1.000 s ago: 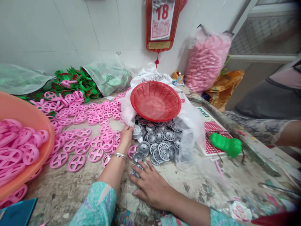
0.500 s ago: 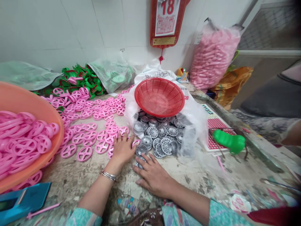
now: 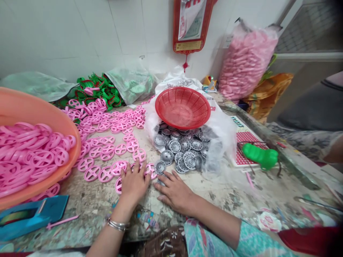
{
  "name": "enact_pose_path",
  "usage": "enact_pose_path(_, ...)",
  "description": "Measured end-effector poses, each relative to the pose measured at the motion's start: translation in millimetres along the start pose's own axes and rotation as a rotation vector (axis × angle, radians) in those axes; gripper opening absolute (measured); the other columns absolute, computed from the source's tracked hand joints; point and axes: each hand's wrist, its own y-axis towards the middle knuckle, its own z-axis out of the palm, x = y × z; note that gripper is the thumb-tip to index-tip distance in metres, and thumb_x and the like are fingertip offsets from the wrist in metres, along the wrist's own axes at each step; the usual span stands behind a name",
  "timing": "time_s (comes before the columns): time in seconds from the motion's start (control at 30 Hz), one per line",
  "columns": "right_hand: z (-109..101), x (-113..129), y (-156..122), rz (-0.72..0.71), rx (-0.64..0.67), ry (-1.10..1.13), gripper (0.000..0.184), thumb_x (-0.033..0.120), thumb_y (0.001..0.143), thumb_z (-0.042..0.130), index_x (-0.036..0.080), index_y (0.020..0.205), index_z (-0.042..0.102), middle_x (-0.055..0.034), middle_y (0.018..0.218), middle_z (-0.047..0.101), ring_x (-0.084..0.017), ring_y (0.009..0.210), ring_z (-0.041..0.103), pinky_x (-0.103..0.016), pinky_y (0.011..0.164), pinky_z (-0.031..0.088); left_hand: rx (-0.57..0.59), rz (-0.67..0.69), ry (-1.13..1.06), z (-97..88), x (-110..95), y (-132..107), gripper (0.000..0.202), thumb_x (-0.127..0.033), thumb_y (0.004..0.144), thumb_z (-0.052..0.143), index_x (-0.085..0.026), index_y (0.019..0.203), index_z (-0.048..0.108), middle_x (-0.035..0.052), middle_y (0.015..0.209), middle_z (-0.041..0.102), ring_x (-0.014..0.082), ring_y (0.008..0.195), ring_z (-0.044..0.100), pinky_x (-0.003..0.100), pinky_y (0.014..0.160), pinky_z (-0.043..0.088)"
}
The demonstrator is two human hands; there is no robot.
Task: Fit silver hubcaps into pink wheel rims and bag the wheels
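My left hand [image 3: 134, 184] lies palm down, fingers spread, over the near edge of a spread of pink plastic wheel rings [image 3: 107, 152]. Its fingertips rest on or beside a few of these rings; the contact under the palm is hidden. To its right, my right hand [image 3: 175, 194] is flat on the worktable with its fingers apart. A grey plastic wheel disc [image 3: 160, 167] lies just beyond those fingertips, and another is partly covered by them. Behind is a pile of grey discs [image 3: 184, 157] spilling from a white plastic bag [image 3: 225, 134]. Neither hand grips anything.
A red basket [image 3: 183, 107] sits on the grey pile. At left stand an orange basin [image 3: 76, 153] of pink rings and a blue tape dispenser [image 3: 50, 210]. Green parts [image 3: 93, 85] lie behind. A green object [image 3: 259, 156] and a person's leg [image 3: 302, 142] are at right.
My left hand has drawn back toward me and slightly left, with pink rings near it shifted. My right hand stays almost in place. The view has shifted a little, and the calendar page has lifted.
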Motion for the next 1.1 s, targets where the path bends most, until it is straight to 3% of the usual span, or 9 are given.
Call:
enact_pose_path(0.13,-1,1,-15,0.02,-0.095,-0.012,0.043,0.044,0.095,0.034,0.027,0.133,0.047,-0.0093,0.142,0.041,-0.027,0.131,0.031,-0.052,0.108,0.021,-0.036,0.016,0.011,1.4,-7,-22,0.051,-0.044,0.086,0.034,-0.028,0.133,0.047,0.0076,0.146,0.04,0.0435,0.131,0.029,0.061,0.104,0.017)
enact_pose_path(0.23,-4,-4,-27,0.074,-0.228,-0.091,0.046,0.043,0.095,0.036,0.027,0.137,0.042,-0.0092,0.151,0.025,-0.029,0.138,0.016,-0.051,0.109,0.02,-0.054,0.042,-0.001,2.7,-13,-32,0.051,-0.045,0.087,0.034,-0.03,0.134,0.046,0.0077,0.146,0.04,0.0418,0.133,0.028,0.059,0.105,0.016)
enact_pose_path(0.33,-6,-16,-34,0.276,-0.331,-0.208,0.057,0.051,0.091,0.038,0.027,0.142,0.033,-0.0092,0.154,0.012,-0.034,0.14,0.002,-0.057,0.109,0.01,-0.046,0.073,-0.016,3.3,-16,-37,0.051,-0.046,0.086,0.036,-0.031,0.134,0.045,0.0082,0.146,0.04,0.042,0.132,0.029,0.059,0.105,0.015)
enact_pose_path(0.47,-4,-32,-36,0.45,-0.24,-0.242,0.069,0.063,0.087,0.035,0.025,0.144,0.029,-0.0116,0.154,0.012,-0.037,0.139,0.003,-0.062,0.106,0.007,-0.018,0.106,-0.039,2.1,-18,-39,0.051,-0.047,0.086,0.037,-0.032,0.134,0.046,0.0083,0.146,0.039,0.0425,0.129,0.033,0.06,0.105,0.017)
enact_pose_path(0.6,-2,-30,-37,0.42,-0.247,-0.259,0.069,0.065,0.087,0.032,0.028,0.146,0.023,-0.0088,0.155,0.005,-0.036,0.14,0.001,-0.06,0.107,0.005,0.009,0.118,-0.045,0.5,-18,-40,0.051,-0.048,0.085,0.039,-0.034,0.134,0.045,0.0076,0.146,0.039,0.0417,0.13,0.033,0.059,0.105,0.017)
enact_pose_path(0.73,1,-24,-36,0.387,-0.17,-0.224,0.068,0.066,0.087,0.03,0.029,0.144,0.028,-0.0093,0.154,0.011,-0.038,0.139,0.004,-0.062,0.105,0.005,-0.009,0.116,-0.028,2.4,-17,-41,0.051,-0.046,0.085,0.04,-0.033,0.133,0.046,0.0087,0.146,0.04,0.0417,0.13,0.034,0.06,0.104,0.018)
enact_pose_path(0.9,1,-23,-35,0.396,-0.186,-0.216,0.066,0.066,0.087,0.029,0.031,0.143,0.029,-0.0094,0.154,0.012,-0.038,0.139,0.006,-0.063,0.105,0.005,-0.05,0.141,-0.028,5.1,-16,-42,0.05,-0.045,0.085,0.039,-0.032,0.133,0.047,0.009,0.146,0.04,0.0418,0.128,0.035,0.06,0.104,0.017)
enact_pose_path(1.1,2,-24,-35,0.387,-0.176,-0.2,0.067,0.067,0.087,0.029,0.032,0.144,0.027,-0.0083,0.154,0.011,-0.038,0.139,0.005,-0.063,0.105,0.005,-0.021,0.14,-0.063,2.9,-15,-41,0.051,-0.048,0.085,0.038,-0.033,0.133,0.046,0.0088,0.146,0.04,0.0424,0.13,0.033,0.061,0.104,0.017)
